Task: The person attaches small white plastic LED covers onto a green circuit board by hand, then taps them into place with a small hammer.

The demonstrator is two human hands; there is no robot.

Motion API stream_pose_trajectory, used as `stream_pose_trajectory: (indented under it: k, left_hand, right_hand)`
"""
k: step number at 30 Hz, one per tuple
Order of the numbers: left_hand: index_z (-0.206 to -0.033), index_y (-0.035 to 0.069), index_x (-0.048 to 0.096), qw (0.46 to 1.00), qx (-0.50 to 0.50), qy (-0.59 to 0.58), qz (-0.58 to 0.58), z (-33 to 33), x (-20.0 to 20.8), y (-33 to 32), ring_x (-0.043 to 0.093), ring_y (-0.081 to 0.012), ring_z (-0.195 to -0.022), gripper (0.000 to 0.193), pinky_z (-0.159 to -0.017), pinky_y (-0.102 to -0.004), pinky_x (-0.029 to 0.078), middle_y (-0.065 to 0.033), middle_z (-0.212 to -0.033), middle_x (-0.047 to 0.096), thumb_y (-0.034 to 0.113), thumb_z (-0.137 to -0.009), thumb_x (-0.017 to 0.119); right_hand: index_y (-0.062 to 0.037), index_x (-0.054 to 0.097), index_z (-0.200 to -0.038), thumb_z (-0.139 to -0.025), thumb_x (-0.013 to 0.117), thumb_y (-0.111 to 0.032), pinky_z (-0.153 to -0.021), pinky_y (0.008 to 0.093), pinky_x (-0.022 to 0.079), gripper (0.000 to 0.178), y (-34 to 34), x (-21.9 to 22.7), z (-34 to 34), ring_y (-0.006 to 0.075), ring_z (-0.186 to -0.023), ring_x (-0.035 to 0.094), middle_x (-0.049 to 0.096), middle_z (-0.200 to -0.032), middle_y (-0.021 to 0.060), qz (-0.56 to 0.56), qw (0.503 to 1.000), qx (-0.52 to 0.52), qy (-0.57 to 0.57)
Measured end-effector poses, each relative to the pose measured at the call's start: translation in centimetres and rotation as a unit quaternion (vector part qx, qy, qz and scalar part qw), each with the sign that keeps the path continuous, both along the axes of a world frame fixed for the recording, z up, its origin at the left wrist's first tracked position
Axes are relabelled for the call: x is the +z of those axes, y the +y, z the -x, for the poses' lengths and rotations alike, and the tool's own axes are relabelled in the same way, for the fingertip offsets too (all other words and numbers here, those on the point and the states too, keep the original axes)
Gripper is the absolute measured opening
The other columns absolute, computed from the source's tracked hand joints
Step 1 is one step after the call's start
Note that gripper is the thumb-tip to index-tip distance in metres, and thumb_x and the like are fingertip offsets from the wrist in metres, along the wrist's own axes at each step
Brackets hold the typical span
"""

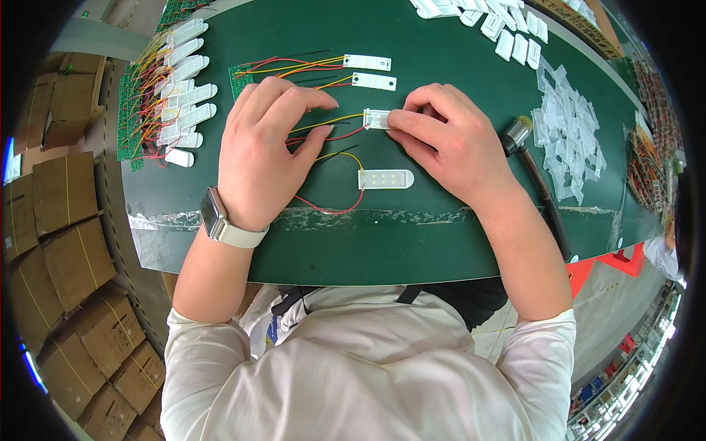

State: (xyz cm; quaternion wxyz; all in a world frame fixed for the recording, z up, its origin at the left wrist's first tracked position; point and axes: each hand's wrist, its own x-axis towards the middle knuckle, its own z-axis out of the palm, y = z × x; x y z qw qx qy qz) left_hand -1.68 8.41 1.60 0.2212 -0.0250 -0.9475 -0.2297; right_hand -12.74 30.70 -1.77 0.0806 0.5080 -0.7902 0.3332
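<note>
My right hand (452,140) pinches the right end of a small white LED board (376,119), which seems to sit in a clear holder. Yellow, red and black wires run from its left end under my left hand (272,143). That hand hovers with thumb and forefinger apart and nothing visible between them. Nearer me lies a rounded clear-and-white LED lamp piece (386,179) with its own looping wires. Beyond my hands are two bare white LED boards, an upper one (368,62) and a lower one (374,81), wired toward a green circuit board (240,79) partly behind my left hand.
Finished-looking wired lamp pieces (193,95) line the left side. A hammer (535,165) lies right of my right hand, beside a pile of clear plastic pieces (566,125). White plastic covers (507,33) are scattered at the far right. Cardboard boxes (66,257) stack left of the green table (331,250).
</note>
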Motion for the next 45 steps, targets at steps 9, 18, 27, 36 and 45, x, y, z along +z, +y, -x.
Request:
stream_pose_trajectory:
  k: [9, 18, 27, 36, 45]
  left_hand:
    - [-0.098, 0.006, 0.079, 0.998, -0.060, -0.032, -0.002, -0.3, -1.0, -0.4, 0.063, -0.0246, -0.081, 0.022, -0.073, -0.0357, 0.052, -0.0051, -0.085, 0.071, 0.001, -0.077, 0.084]
    - [-0.098, 0.005, 0.080, 0.998, -0.058, -0.031, 0.003, -0.3, -1.0, -0.2, 0.066, -0.0247, -0.085, 0.021, -0.076, -0.0358, 0.055, -0.0056, -0.090, 0.075, 0.002, -0.077, 0.084]
    - [-0.100, 0.006, 0.080, 0.998, -0.057, -0.011, 0.023, -0.3, -0.9, -0.1, 0.069, -0.0262, -0.092, 0.024, -0.083, -0.0374, 0.057, -0.0056, -0.101, 0.079, 0.005, -0.076, 0.085]
    - [-0.110, 0.008, 0.081, 0.994, -0.077, -0.009, 0.076, 0.6, -0.4, 0.2, 0.066, -0.0258, -0.104, 0.032, -0.093, -0.0382, 0.057, -0.0025, -0.114, 0.079, 0.012, -0.079, 0.086]
    - [-0.120, 0.011, 0.080, 0.990, -0.102, -0.048, 0.079, 1.6, -1.0, -0.3, 0.064, -0.0271, -0.109, 0.041, -0.099, -0.0391, 0.054, -0.0027, -0.122, 0.078, 0.016, -0.080, 0.085]
  right_hand:
    - [-0.0115, 0.073, -0.097, -0.081, 0.084, -0.007, -0.071, 0.0354, 0.054, 0.020, 0.0, -0.4, 0.0, 0.0212, -0.083, 0.062, 0.059, -0.093, 0.0013, 0.017, 1.000, 0.006, -0.008]
    - [-0.0126, 0.075, -0.093, -0.081, 0.084, -0.008, -0.066, 0.0331, 0.053, 0.016, 0.0, 0.0, -0.3, 0.0175, -0.077, 0.060, 0.059, -0.089, -0.0006, -0.006, 0.999, -0.005, 0.043]
    - [-0.0105, 0.077, -0.094, -0.081, 0.082, -0.007, -0.067, 0.0328, 0.054, 0.014, 0.0, -0.2, -0.3, 0.0180, -0.078, 0.061, 0.061, -0.090, -0.0003, 0.010, 0.999, 0.000, 0.042]
    - [-0.0065, 0.077, -0.097, -0.080, 0.080, -0.003, -0.072, 0.0349, 0.055, 0.018, 0.1, -0.5, -0.2, 0.0214, -0.083, 0.064, 0.063, -0.092, 0.0030, 0.026, 1.000, 0.016, 0.003]
    - [-0.0051, 0.076, -0.100, -0.081, 0.077, -0.002, -0.075, 0.0360, 0.056, 0.019, 0.2, -0.6, 0.0, 0.0236, -0.088, 0.066, 0.065, -0.095, 0.0049, 0.027, 0.999, 0.028, -0.009]
